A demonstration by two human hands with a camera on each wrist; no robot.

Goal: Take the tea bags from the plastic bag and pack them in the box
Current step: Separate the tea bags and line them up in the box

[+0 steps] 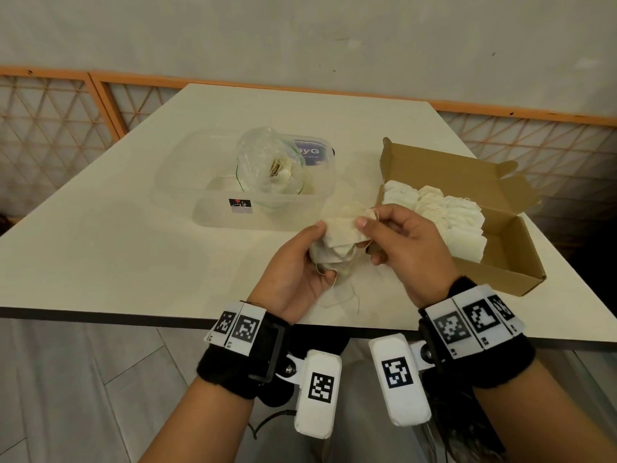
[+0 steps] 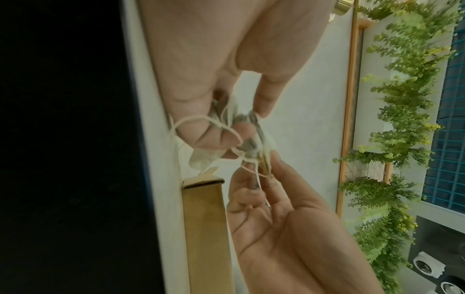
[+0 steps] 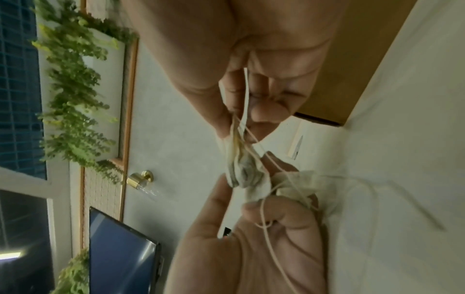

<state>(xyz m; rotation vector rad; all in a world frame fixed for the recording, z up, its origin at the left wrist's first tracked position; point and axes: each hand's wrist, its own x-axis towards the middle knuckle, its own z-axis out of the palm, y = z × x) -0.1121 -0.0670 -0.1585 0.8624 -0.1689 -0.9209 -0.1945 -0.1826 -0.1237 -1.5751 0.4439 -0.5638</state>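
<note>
A bunch of pale tea bags [image 1: 339, 243] with loose strings is held over the table's near edge by both hands. My left hand [image 1: 325, 252] cups and grips the bunch from the left. My right hand [image 1: 367, 218] pinches one bag's top corner between thumb and forefinger. The wrist views show the same bunch [image 2: 247, 139] [image 3: 242, 171] between the left fingers [image 2: 226, 137] and the right fingers [image 3: 226, 123]. A clear plastic bag [image 1: 270, 168] with more tea bags stands open at centre. The brown cardboard box [image 1: 500, 235] lies open at the right, with rows of tea bags [image 1: 437, 215] inside.
The plastic bag sits in a clear plastic tub [image 1: 217, 208] with a blue-labelled lid [image 1: 310, 152] behind it. The box's near right end holds no bags. A lattice fence with an orange rail [image 1: 66, 105] runs behind the white table [image 1: 117, 235].
</note>
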